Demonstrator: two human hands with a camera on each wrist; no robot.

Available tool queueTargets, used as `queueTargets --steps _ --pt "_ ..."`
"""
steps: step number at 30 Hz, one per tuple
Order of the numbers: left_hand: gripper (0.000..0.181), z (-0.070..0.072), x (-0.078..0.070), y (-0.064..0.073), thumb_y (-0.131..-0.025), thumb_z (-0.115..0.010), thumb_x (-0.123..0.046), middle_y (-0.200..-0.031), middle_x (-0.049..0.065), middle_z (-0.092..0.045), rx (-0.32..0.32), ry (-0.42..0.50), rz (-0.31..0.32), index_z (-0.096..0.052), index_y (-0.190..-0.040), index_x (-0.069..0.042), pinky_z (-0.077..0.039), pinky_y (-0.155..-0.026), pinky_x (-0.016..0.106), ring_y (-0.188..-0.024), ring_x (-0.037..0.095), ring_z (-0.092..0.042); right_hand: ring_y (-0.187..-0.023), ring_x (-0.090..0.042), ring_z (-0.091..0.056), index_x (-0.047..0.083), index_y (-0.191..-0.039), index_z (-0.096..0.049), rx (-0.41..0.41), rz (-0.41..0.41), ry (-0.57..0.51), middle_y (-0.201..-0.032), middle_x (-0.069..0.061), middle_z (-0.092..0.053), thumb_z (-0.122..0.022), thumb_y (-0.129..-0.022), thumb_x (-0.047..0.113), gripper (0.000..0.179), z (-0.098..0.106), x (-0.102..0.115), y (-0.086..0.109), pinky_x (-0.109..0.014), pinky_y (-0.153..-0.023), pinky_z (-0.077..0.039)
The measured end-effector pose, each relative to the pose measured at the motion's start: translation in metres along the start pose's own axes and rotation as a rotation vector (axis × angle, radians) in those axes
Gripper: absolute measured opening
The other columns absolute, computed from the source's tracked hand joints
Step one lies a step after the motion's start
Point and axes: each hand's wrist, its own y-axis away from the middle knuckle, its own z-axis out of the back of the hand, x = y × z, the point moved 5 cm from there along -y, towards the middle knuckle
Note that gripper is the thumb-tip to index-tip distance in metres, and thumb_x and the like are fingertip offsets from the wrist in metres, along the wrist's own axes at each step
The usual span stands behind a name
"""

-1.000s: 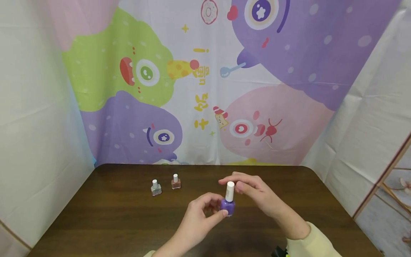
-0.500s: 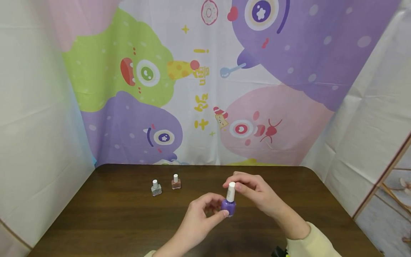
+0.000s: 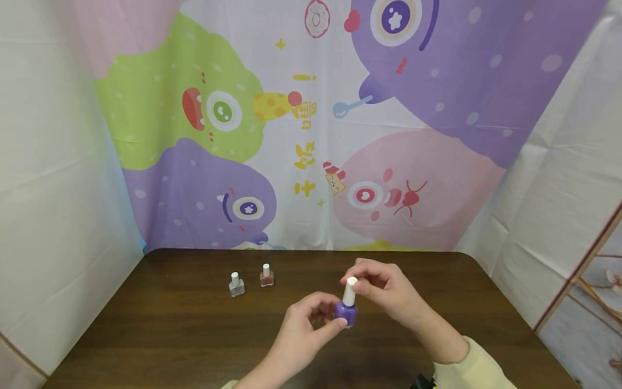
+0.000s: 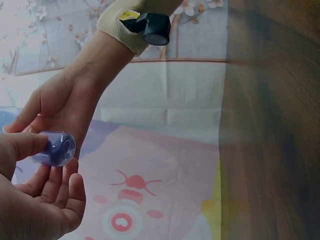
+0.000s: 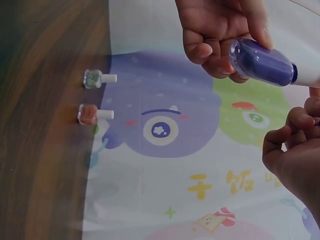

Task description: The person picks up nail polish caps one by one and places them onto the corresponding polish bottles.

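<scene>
My left hand [image 3: 302,330] pinches a bottle of purple nail polish [image 3: 345,313] between thumb and fingers, raised above the table. The bottle stands nearly upright with its long white cap [image 3: 349,294] on top. Thumb and index finger of my right hand [image 3: 391,294] pinch the upper end of that cap. In the left wrist view the clear base of the nail polish bottle [image 4: 61,149] faces the camera and the cap is hidden. The right wrist view has the purple bottle [image 5: 262,62] lying sideways across the picture, its cap partly cut off by the frame edge.
Two more nail polish bottles stand on the dark wooden table [image 3: 160,324], left of my hands: a silvery glitter one [image 3: 236,286] and a reddish-brown one [image 3: 266,277]. A cartoon-print curtain [image 3: 311,216] hangs behind the table, with white cloth at both sides.
My right hand has closed in on the white cap, its thumb and index finger now pinching the top. The bottle has shifted very slightly right; the two standing bottles stayed put.
</scene>
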Motion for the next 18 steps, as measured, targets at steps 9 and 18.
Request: queueTargets --steps 9,18 --pt "0.02 0.0002 -0.0008 -0.0001 -0.081 -0.074 -0.015 -0.087 0.003 -0.066 -0.01 0.016 0.0 -0.066 -0.098 -0.009 -0.051 -0.068 0.022 -0.074 0.007 -0.057 -0.067 -0.011 -0.038 0.001 -0.095 -0.063 -0.013 -0.003 -0.029 -0.072 -0.005 -0.039 -0.063 -0.089 0.004 0.007 -0.0018 -0.0005 -0.0021 -0.029 -0.051 -0.034" --pt "0.018 0.0006 0.0012 -0.0006 -0.081 -0.074 -0.014 -0.087 0.002 -0.065 -0.01 -0.007 -0.027 -0.065 -0.097 -0.011 -0.052 -0.068 0.023 -0.075 0.007 -0.058 -0.071 -0.008 -0.041 0.003 -0.09 -0.058 -0.038 -0.028 -0.036 -0.074 -0.002 -0.038 -0.067 -0.087 0.006 0.01 -0.0022 -0.001 -0.0044 -0.026 -0.055 -0.039"
